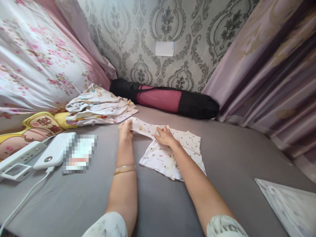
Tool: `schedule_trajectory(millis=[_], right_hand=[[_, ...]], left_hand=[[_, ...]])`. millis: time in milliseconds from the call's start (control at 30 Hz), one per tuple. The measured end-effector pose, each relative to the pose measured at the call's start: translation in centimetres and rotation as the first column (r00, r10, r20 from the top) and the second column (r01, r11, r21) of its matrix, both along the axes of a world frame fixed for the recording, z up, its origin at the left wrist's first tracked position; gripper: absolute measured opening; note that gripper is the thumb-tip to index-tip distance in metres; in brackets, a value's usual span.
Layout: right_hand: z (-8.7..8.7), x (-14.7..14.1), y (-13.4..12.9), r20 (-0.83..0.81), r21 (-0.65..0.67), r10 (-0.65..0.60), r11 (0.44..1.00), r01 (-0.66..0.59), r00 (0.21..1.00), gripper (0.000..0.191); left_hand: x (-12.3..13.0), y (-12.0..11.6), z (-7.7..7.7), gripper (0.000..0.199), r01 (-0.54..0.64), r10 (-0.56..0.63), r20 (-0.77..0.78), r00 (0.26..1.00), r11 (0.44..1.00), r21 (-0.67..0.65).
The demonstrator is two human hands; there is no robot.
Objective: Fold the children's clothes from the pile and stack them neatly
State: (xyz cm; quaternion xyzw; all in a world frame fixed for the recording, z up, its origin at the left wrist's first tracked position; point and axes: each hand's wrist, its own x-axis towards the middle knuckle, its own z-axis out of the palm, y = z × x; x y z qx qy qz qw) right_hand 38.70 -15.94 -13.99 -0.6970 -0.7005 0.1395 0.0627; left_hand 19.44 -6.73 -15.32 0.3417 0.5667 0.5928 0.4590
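Observation:
A small white baby shirt with a tiny scattered print lies spread on the grey bed sheet. One sleeve stretches out to the left, its end lifted slightly off the sheet. My left hand is closed around that sleeve end. Near the shoulder, where the sleeve meets the body, my right hand rests on the cloth with its fingers spread. My right forearm covers part of the shirt's lower right side.
Behind my left hand sits a pile of folded printed clothes. A black and pink roll bag lies along the wall. At left are a yellow cushion, a power strip, a white power bank and a cable. A clear packet lies right.

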Motion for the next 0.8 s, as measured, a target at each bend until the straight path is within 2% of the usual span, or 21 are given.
schedule_trajectory(millis=[33,100,167,333,467,600,733,800], right_hand=[[0.1,0.1,0.1,-0.001,-0.028,0.014,1.0,-0.014,1.0,0.057],[0.5,0.3,0.2,-0.002,-0.082,0.041,0.996,-0.041,0.999,0.064],[0.8,0.4,0.4,-0.001,-0.128,0.059,0.99,-0.059,0.998,0.071],[1.3,0.4,1.1,-0.006,-0.211,0.046,0.976,-0.046,0.999,0.084],[1.3,0.5,1.9,-0.018,-0.27,0.025,0.962,-0.029,1.0,0.096],[1.5,0.4,2.4,-0.015,-0.296,0.002,0.955,-0.007,1.0,0.104],[1.9,0.1,2.9,0.015,-0.351,-0.007,0.936,0.011,1.0,0.111],[2.0,-0.1,3.2,0.024,-0.362,-0.019,0.932,0.027,1.0,0.114]], left_hand=[[0.3,0.1,0.2,0.026,-0.044,0.049,0.128,0.991,0.998,-0.041],[0.7,0.2,0.8,0.022,-0.081,0.103,0.272,0.957,0.993,-0.091],[0.8,0.2,1.3,0.018,-0.047,0.068,0.336,0.939,0.996,-0.071],[1.1,0.0,2.2,0.015,0.066,-0.059,0.378,0.924,0.998,-0.006],[1.5,-0.2,2.4,0.014,0.087,-0.098,0.427,0.899,0.995,0.046],[2.1,-0.4,2.6,0.013,0.123,-0.165,0.409,0.898,0.984,0.127],[2.8,-0.8,2.9,0.015,0.119,-0.196,0.485,0.852,0.975,0.186],[3.3,-1.1,3.2,0.015,0.121,-0.195,0.445,0.874,0.974,0.19]])
